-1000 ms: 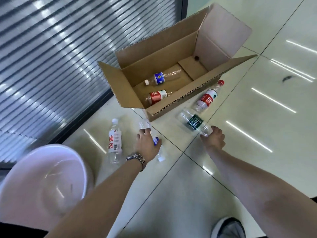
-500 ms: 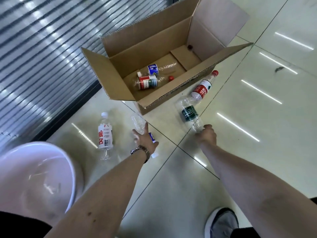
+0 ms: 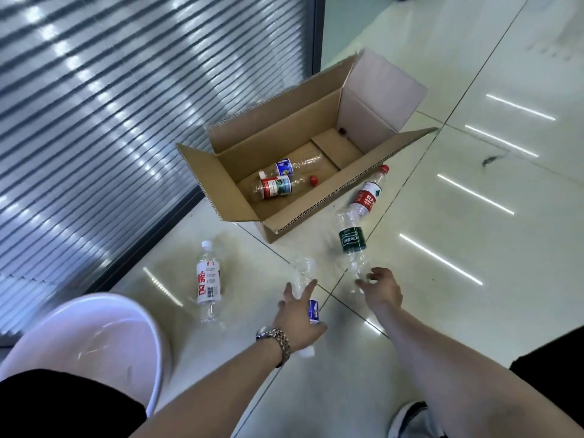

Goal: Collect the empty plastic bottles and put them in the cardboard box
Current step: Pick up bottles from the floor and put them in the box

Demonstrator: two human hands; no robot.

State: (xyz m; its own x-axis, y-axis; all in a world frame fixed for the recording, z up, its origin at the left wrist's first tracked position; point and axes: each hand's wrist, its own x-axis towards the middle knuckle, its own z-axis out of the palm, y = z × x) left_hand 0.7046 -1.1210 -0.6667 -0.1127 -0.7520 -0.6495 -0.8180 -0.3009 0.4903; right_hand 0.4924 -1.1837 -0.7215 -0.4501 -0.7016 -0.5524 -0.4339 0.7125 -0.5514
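An open cardboard box [image 3: 278, 134] stands on the tiled floor with a blue-labelled bottle [image 3: 286, 167], a red-labelled bottle [image 3: 273, 186] and a loose red cap [image 3: 313, 180] inside. My left hand [image 3: 298, 317] is closed around a clear bottle with a small blue label [image 3: 302, 273] lying in front of the box. My right hand [image 3: 380, 289] grips the neck end of a green-labelled bottle [image 3: 351, 240]. Another red-labelled bottle [image 3: 366, 194] lies against the box's right side. A white-labelled bottle [image 3: 208, 279] lies on the floor to the left.
A white round basin [image 3: 94, 336] sits at the lower left by my knee. A glass wall with blinds [image 3: 110, 105] runs along the left, close behind the box. My shoe [image 3: 410, 418] shows at the bottom. Bare tiles stretch to the right.
The view has pulled back from the box. The red-labelled bottle inside rolled beside the blue-labelled one. Both hands stay on their bottles; the green-labelled one has swung more upright in view.
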